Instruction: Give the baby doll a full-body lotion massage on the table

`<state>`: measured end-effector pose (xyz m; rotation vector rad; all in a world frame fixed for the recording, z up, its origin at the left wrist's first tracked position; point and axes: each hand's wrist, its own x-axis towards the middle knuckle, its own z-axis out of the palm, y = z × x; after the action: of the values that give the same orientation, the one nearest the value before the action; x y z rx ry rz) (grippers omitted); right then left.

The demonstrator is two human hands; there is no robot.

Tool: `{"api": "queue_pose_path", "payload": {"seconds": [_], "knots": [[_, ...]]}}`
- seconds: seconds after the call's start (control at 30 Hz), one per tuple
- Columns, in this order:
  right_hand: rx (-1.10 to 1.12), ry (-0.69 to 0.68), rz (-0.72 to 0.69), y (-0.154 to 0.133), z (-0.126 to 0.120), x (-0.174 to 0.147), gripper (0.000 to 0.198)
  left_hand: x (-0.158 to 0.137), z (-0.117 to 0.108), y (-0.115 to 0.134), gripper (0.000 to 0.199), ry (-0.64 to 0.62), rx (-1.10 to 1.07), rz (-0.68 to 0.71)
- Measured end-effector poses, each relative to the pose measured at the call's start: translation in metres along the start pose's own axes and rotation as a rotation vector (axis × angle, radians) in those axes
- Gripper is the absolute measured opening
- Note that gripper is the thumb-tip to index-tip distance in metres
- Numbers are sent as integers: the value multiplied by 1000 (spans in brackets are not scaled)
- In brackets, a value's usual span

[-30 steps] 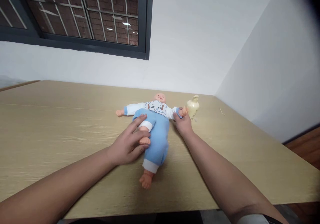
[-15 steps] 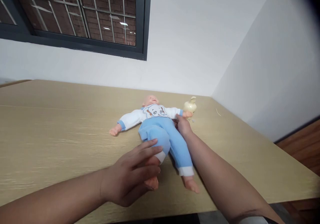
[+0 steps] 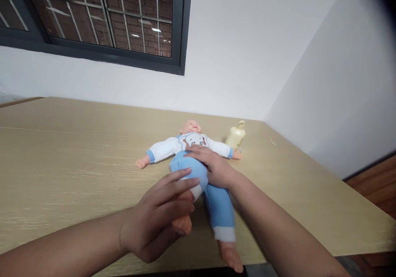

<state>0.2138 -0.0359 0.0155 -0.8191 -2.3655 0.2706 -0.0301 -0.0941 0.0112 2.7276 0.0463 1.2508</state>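
A baby doll (image 3: 194, 140) in a white top with a cartoon dog and light blue trousers lies on its back, head away from me, arms spread. My left hand (image 3: 163, 211) is wrapped round the doll's bent lower leg at the left, its bare foot showing below my fingers. Across the doll's waist lies my right hand (image 3: 213, 165), fingers stretched out over the trouser top; its thumb is mostly hidden. The other trouser leg (image 3: 220, 207) is straight, with the foot near the table's front edge.
A cream bottle (image 3: 236, 137) with a pump-like top stands beside the doll's right-hand arm. A thin pale strip (image 3: 272, 140) lies farther right on the wooden table (image 3: 77, 153). Behind are white walls and a barred window (image 3: 108, 17).
My right hand has moved from the doll's side onto its waist. The straight leg has shifted toward me, and the doll's right-hand arm has moved off the bottle's front. My left hand keeps its hold.
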Motion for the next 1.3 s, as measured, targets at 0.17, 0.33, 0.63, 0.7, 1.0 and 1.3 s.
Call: {"api": "queue_pose_path", "payload": {"seconds": [0.17,0.33,0.63,0.7,1.0,1.3], "knots": [[51,-82,48,-6,-7,-1,72,-5,4,-4,45,41,99,-47],[38,-91,114,-2,-3,0,72,-10,11,-7,41,91,258,-149],[13,-18,168,-1,13,5,55,-7,14,-8,37,43,77,-236],[43,17,193,-2,12,5,51,-7,13,-9,37,32,30,-236],[315,-53,169,6,-3,0,63,-17,21,-28,77,193,115,-461],[160,84,-31,-5,11,3,57,-10,18,-56,37,254,-8,-779]]}}
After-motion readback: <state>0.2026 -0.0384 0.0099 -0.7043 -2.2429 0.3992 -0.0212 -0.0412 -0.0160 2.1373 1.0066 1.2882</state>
